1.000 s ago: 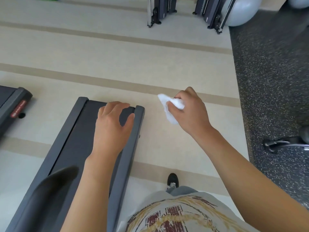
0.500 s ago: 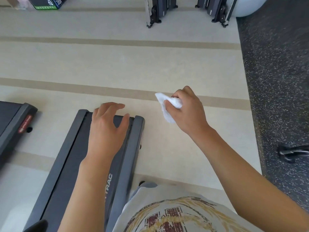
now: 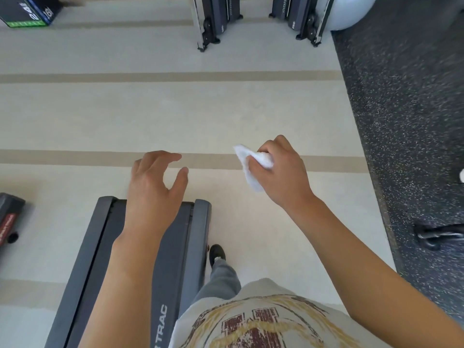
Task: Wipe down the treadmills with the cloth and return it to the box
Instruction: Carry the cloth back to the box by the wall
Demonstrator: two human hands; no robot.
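A pale vinyl floor (image 3: 175, 116) fills most of the view, crossed from 9 to 3 o'clock by narrow tan stripes. At 3 o'clock it meets a strip of dark speckled rubber flooring (image 3: 406, 116). The end of a grey treadmill (image 3: 85, 267) reaches in from 7 o'clock, its belt dark and lettered "TRAC". The corner of a second treadmill (image 3: 8, 214), with a red label, shows at 9 o'clock.

The left hand (image 3: 153, 187) hangs above the treadmill's end, its fingers loosely curved and spread, thumb out; this grip has hold of nothing. The right hand (image 3: 281, 172), toward 2 o'clock of the left and over bare floor, has its grip closed round a crumpled white cloth (image 3: 253, 167), a loose tail of which hangs out on the thumb side.

At 12 o'clock stand two dark machine bases (image 3: 216, 18), with a pale exercise ball (image 3: 351, 11) just beside the right one. A dark box (image 3: 27, 11) with green and blue edges sits at 11 o'clock. A black shoe (image 3: 217, 252) rests on the floor beside the treadmill.
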